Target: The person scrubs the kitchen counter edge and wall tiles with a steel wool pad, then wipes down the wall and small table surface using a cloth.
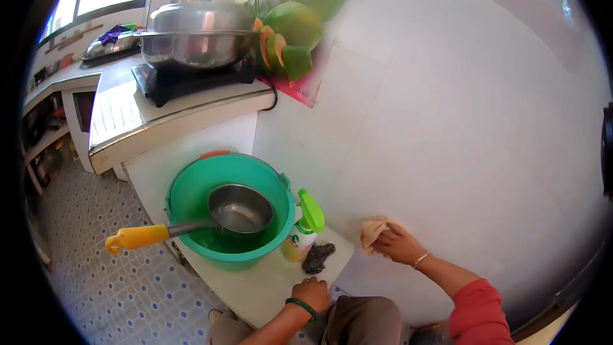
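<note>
My right hand [397, 244] presses a beige cloth [375, 230] against the white tiled wall [440, 134]. At the front edge of the low pale slab [252, 287] rests my left hand [311, 295], its fingers curled; what is inside them, if anything, is hidden. Just beyond it lies a dark metal scrubber [317, 258]. A spray bottle [302, 233] with a bright green trigger head stands beside the scrubber. Left of the bottle, a green bucket [185, 182] has a metal dipper [239, 209] lying across it, the yellow handle sticking out over the rim.
A higher counter [185, 118] at the back left carries a black stove [191, 80] with a large lidded steel pot [198, 45]. A fruit-printed sheet [290, 32] covers the wall behind. Patterned flooring [108, 249] shows at the left.
</note>
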Demonstrator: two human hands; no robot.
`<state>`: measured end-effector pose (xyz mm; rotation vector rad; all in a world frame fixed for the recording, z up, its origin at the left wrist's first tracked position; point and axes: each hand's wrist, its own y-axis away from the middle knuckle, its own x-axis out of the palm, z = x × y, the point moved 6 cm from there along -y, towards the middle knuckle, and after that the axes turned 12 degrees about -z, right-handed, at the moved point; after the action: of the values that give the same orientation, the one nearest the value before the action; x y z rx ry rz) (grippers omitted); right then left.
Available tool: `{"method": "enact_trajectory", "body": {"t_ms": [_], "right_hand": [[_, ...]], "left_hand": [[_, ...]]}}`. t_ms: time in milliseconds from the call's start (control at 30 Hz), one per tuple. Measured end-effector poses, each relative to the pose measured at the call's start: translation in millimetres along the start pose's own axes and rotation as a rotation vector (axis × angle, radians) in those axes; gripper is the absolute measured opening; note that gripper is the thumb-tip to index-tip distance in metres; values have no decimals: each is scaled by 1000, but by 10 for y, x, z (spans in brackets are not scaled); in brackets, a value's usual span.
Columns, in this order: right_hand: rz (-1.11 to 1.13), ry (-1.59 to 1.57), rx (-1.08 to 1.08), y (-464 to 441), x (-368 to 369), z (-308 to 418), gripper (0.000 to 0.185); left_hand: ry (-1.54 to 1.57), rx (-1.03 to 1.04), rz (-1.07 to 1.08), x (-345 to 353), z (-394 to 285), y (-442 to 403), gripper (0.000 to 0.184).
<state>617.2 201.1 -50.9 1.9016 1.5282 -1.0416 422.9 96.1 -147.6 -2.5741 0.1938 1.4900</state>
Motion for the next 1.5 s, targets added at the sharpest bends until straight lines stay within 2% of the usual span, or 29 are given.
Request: {"method": "enact_trajectory", "body": {"t_ms": [33,100,167,300,367,500,633,767,833,900,1000,1100,1233,1333,1400,1500], "right_hand": [[-1,12,-1,-54,-258,-79,41],[12,175,161,-255,-790,-497,35],[-264,271,255,-414,-1223,-915,29],[-669,529,385,-1199,-2220,-1582,35],[-841,692,441,-1579,-2334,-1983,44],[-1067,633,463,-2475,-2370,-2391,50],[-1003,585,417,-2985,-2005,-2310,46],[-845,352,290,-3043,-1192,-1786,41],[-704,237,168,-2982,-465,-1315,44],[-489,145,158,-2929,-81,-1007,49],[-446,127,100,-2927,299,-755,52],[-415,85,113,-2995,439,-764,50],[-416,105,59,-3219,669,-710,48],[-478,133,35,-3418,923,-611,47],[-394,180,5,-3571,1174,-541,44],[-397,182,-8,-3777,1456,-450,43]], "left_hand": [[1,5,-11,-4,1,13,36],[-27,19,-6,21,-2,36,37],[-28,19,-7,44,-27,64,36],[-25,73,3,34,-79,76,35],[-2,56,1,51,-68,45,35],[25,44,-31,8,-60,26,38],[110,14,-30,42,55,-31,38],[31,12,-16,73,65,-61,37],[39,8,11,99,54,2,37],[104,52,50,34,-70,98,35],[11,56,30,-47,-83,219,28],[51,17,94,-68,-102,258,32],[29,2,68,-119,-103,283,33],[142,3,120,-108,-172,227,34],[192,47,85,-127,-195,193,33],[194,27,46,14,-139,138,33]]}}
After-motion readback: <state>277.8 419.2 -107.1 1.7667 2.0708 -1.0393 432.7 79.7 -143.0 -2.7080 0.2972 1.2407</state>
